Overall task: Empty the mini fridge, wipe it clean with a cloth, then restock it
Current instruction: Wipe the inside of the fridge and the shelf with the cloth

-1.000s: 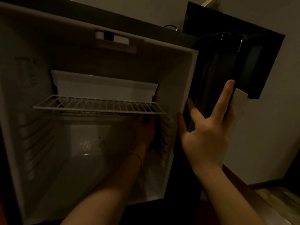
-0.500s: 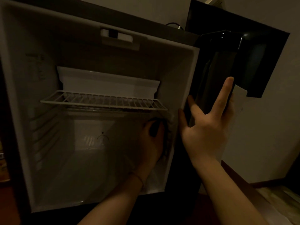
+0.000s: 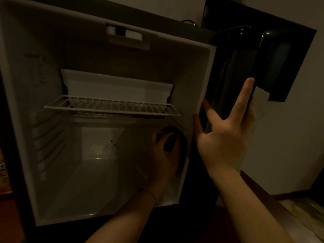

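A person wipes the right inner wall of an emptied mini fridge [image 3: 108, 172], steadying its open door.

Nearest the camera, the right hand [image 3: 226, 137] rests with fingers spread straight, unclenched, along the edge of the dark door [image 3: 233, 81], holding it back. Just left of it, inside the cabinet, the left hand [image 3: 164, 153] curls its grip round a dark cloth [image 3: 171, 140] pressed to the wall below the wire shelf [image 3: 112, 106]. The job looks best done with firm, overlapping strokes from the shelf rails downward, the door kept steady throughout. Beyond the left hand, the thermostat dial [image 3: 111, 148] sits on the back wall; a white tray [image 3: 115, 86] stands above and behind the shelf.
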